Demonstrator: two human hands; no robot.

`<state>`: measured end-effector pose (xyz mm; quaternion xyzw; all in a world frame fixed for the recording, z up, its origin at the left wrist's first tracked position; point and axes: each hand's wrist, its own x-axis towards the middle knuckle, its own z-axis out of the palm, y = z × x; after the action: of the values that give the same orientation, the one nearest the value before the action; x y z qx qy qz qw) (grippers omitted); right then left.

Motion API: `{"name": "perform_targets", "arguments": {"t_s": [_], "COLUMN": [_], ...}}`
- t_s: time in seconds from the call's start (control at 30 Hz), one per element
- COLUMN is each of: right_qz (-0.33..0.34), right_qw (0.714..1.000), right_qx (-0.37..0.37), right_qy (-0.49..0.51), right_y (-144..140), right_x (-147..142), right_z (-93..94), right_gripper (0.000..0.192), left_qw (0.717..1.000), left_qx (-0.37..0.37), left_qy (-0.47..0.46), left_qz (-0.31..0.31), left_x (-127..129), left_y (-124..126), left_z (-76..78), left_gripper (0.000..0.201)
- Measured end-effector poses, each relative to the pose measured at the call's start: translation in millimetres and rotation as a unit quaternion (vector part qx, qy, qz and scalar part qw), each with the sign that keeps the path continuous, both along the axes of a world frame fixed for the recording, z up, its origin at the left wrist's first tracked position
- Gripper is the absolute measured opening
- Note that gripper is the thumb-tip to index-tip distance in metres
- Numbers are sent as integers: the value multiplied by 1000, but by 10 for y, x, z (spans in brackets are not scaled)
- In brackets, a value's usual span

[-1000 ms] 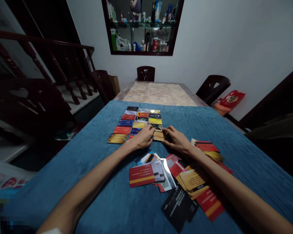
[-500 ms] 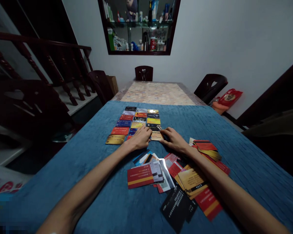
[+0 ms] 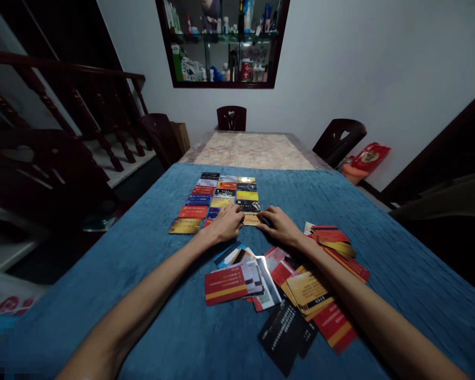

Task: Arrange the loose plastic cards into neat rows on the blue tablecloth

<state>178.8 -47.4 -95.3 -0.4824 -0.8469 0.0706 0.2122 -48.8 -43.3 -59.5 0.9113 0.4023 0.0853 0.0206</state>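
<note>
A pale gold card [image 3: 252,219] lies flat at the near end of the right-hand column of laid-out cards. The fingertips of my left hand [image 3: 230,220] grip its left edge, with the fingers curled together. On its right edge are the thumb and fingers of my right hand [image 3: 276,222]. Just beyond it is a black card with white lines [image 3: 247,206]. Three columns of overlapping cards stand side by side, with a gold card [image 3: 185,226] nearest in the left one. My left hand hides part of the middle column's near end.
Loose cards lie nearer me, among them a red card [image 3: 226,284], a black card [image 3: 279,335] and yellow cards [image 3: 311,290], partly under my right forearm. Another fanned stack [image 3: 332,237] is at the right. A blue cloth [image 3: 142,274] covers the near table; chairs [image 3: 340,140] stand around it.
The pale gold card has shifted slightly away from me, closer against the black card, with both hands still at its edges. The whole view has also moved a little.
</note>
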Motion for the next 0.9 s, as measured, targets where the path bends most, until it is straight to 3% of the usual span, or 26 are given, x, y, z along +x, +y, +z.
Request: {"name": "perform_targets", "arguments": {"t_s": [0.53,0.67,0.9], "right_qz": [-2,3,26], "right_qw": [1000,999,999], "right_qx": [-10,-20,-11], "right_qy": [-23,-25,-22], "right_y": [-11,-29,-133], "right_x": [-18,-4,-55], "right_z": [69,120,272], "right_gripper": [23,29,31], "left_qw": [999,999,997], "left_qx": [26,33,47], "left_qy": [22,7,-36], "left_qz": [-20,-27,-51], "left_x": [15,21,-62], "left_y": [-13,-30,-346], "left_z": [-18,21,168], "left_gripper": [20,21,21]}}
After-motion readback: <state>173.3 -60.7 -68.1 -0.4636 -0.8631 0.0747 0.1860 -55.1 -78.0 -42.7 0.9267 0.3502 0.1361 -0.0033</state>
